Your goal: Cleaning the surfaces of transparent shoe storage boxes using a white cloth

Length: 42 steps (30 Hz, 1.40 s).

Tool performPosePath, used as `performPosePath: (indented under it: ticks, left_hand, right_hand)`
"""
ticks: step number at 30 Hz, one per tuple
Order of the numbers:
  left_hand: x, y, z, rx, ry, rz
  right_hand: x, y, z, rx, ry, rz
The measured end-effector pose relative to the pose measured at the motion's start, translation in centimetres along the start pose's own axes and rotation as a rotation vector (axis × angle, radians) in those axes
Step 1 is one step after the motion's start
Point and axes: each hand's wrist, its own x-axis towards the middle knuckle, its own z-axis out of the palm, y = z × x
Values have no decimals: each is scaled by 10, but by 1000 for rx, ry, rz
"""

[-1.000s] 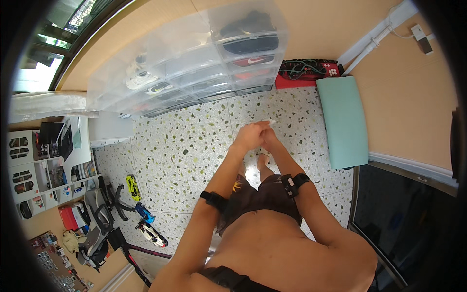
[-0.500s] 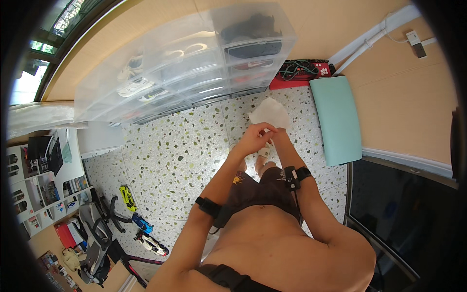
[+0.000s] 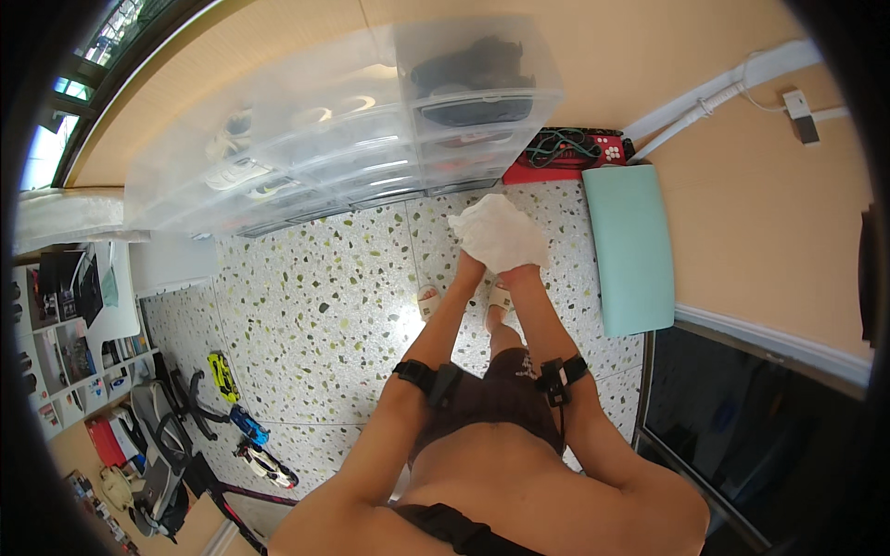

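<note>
A crumpled white piece of thin material [image 3: 501, 232], cloth-like or bag-like, spreads over both my hands in front of my legs. Just the wrist end of my left hand [image 3: 471, 265] shows below its lower left edge. My right hand [image 3: 521, 272] likewise disappears under the lower right edge. All the fingers are hidden beneath the material, so their grip does not show. Black straps with small devices sit around both forearms. Below my hands are my feet in light sandals [image 3: 428, 303] on the speckled floor.
Stacked clear shoe boxes [image 3: 371, 148] line the far wall. A red case with cables [image 3: 565, 153] and a pale green padded bench [image 3: 632, 250] stand at the right. Toy cars [image 3: 247, 424], an office chair [image 3: 158, 417] and white shelves [image 3: 74, 357] are at the left.
My left hand, bare and at the right wrist before, has gone under the white material. The material now spreads wider, over both hands. The view has shifted slightly.
</note>
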Motion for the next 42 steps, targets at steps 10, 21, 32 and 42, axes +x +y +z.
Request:
performPosePath:
  ticks: [10, 21, 32, 42]
  left_hand:
    - [81, -83, -6, -837, 98, -118]
    - [221, -270, -55, -591, 405, -403]
    - [363, -414, -109, -844, 423, -526]
    - [374, -490, -72, -571, -115, -433]
  right_hand:
    - [27, 67, 98, -96, -245, -57]
    - [-5, 291, 399, -458, -259, -40]
    - [46, 321, 496, -427, -660, 182]
    - [34, 359, 532, -108, -552, 244]
